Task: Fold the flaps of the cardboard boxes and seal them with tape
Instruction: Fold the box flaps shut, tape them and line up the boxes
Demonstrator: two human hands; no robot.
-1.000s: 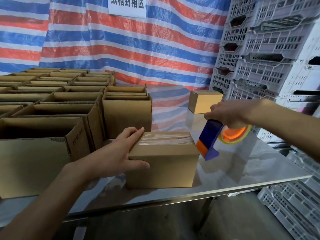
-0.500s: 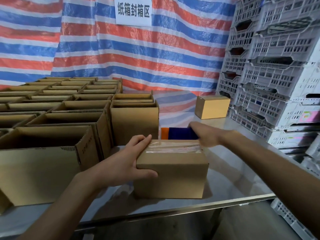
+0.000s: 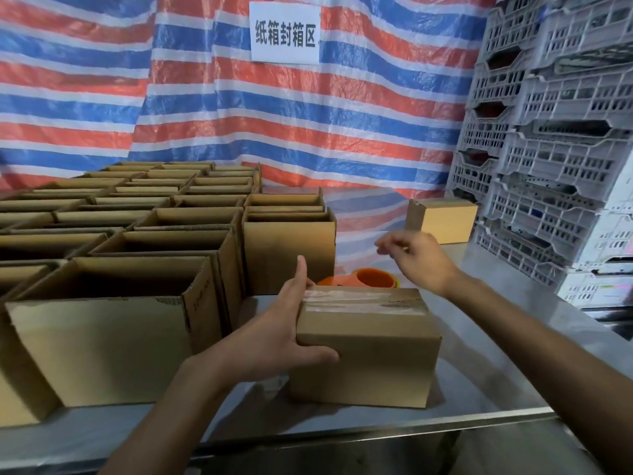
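Corrugated cardboard box (image 3: 366, 347) — glossy clear tape (image 3: 359, 299) on top — sits near the front edge of the steel worktop (image 3: 496, 389); left hand (image 3: 274, 337) clasps its left end, thumb curled across the front; right hand (image 3: 418, 262) hovers, fingers loosely curled.

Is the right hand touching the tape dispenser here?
Apart. The head view shows a plain gap between the right hand and the tape dispenser behind the taped box.

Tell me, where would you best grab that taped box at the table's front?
Probably by its two short ends, coming from the sides: the taped box sits flat and closed, the left hand clasps its left end, and its right end is free.
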